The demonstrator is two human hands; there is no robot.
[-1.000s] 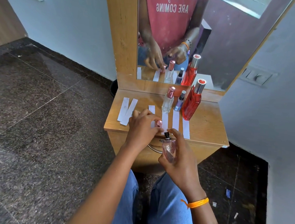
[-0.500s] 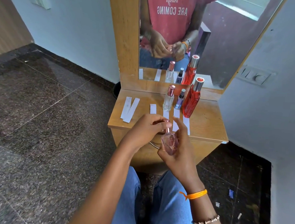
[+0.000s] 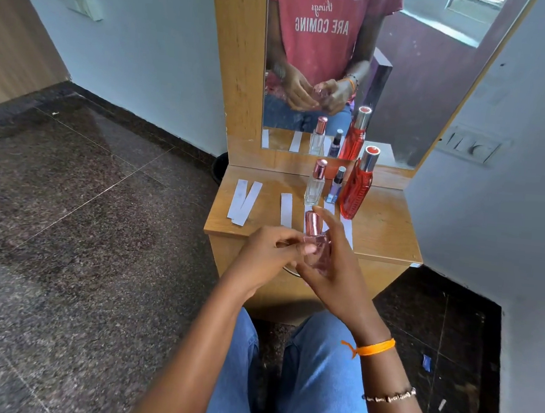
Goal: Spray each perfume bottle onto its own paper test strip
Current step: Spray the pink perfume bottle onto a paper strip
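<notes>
Seen from the head camera: pink perfume bottle [image 3: 317, 242], cap on, held upright just over the near edge of the surface [image 3: 383, 228] — right hand [image 3: 334, 270] with fingers wrapped round the glass, left hand [image 3: 270, 258] at its side, fingers curled, apparently touching it though the contact is blurred. Probably between sprays; next, setting it down and taking another from the three bottles [image 3: 338, 187] standing by the mirror [image 3: 341, 65]. Paper test strips [image 3: 244, 202] flat on wood; dark stone floor [image 3: 67, 223], pale walls.
</notes>
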